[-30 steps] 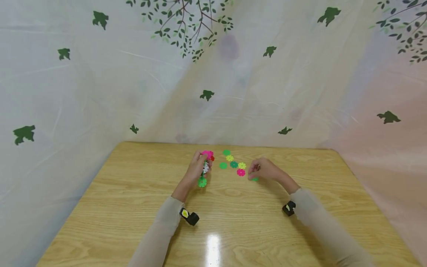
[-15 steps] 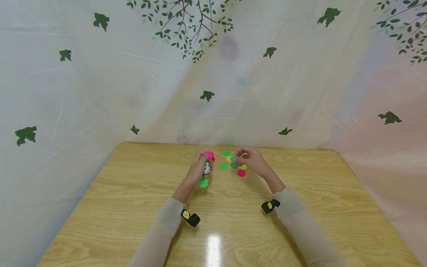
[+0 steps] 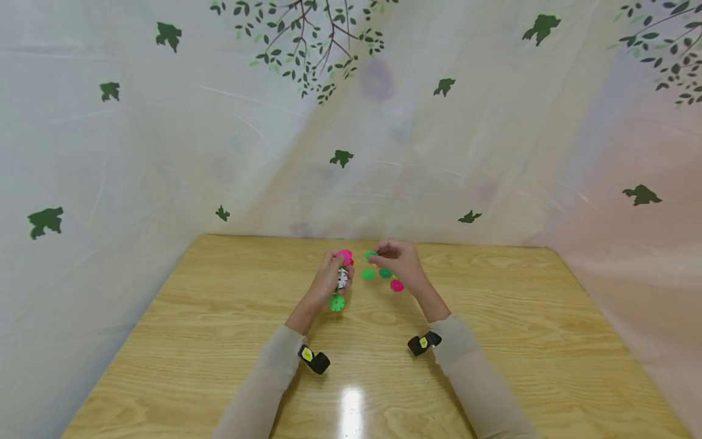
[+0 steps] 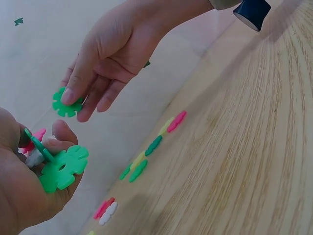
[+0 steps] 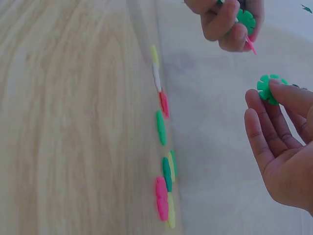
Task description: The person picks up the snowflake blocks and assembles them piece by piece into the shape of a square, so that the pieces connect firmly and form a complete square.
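Head view, left hand: your left hand [image 3: 323, 280] grips a group of joined discs [image 3: 342, 278], whose middle is partly covered by the thumb and fingers.
Head view, right hand: your right hand [image 3: 400, 262] pinches a small green disc [image 4: 62, 108], near the left hand; its outline mixes here with other green.
Head view, table: on the table [image 3: 219, 317], loose discs [image 3: 386, 273] lie below and beside the right hand, which almost hides the yellow ones.
Left wrist view: in your left hand, one green piece faces the camera; white and pink behind it are partly hidden. The right thumb covers some of the pinched disc. A black wrist device [image 4: 252, 13] is cut off above that hand.
Right wrist view: both hands are cut off by the frame. The loose discs appear nearly edge-on, so their shape is hard to read.
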